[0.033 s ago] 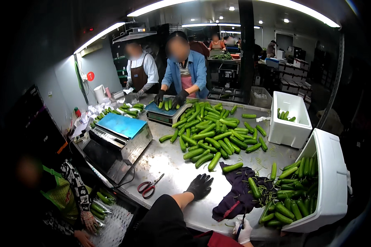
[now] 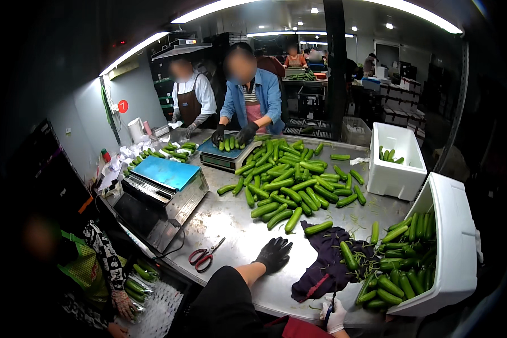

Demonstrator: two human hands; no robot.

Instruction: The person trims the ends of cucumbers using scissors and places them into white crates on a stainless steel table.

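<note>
My left hand point(image 2: 273, 254), in a black glove, lies flat on the metal table point(image 2: 225, 225) with its fingers stretched out and holds nothing. At the near edge my right hand point(image 2: 336, 316), in a white glove, is closed around a slender dark-handled tool point(image 2: 329, 308); its exact kind is hard to make out. Just beyond it is a dark purple cloth point(image 2: 315, 273) with a red strip. One cucumber point(image 2: 348, 256) and scattered green trimmings rest on the cloth. Red-handled scissors point(image 2: 205, 256) lie left of my left hand. A large cucumber pile point(image 2: 290, 183) covers the table's middle.
At right, a white foam box point(image 2: 453, 242) lies tipped on its side, cucumbers spilling out. Another foam box point(image 2: 397, 183) stands upright behind it. Across the table a co-worker's black-gloved hands handle cucumbers on a scale point(image 2: 222, 162). A machine with a blue top point(image 2: 169, 170) stands left.
</note>
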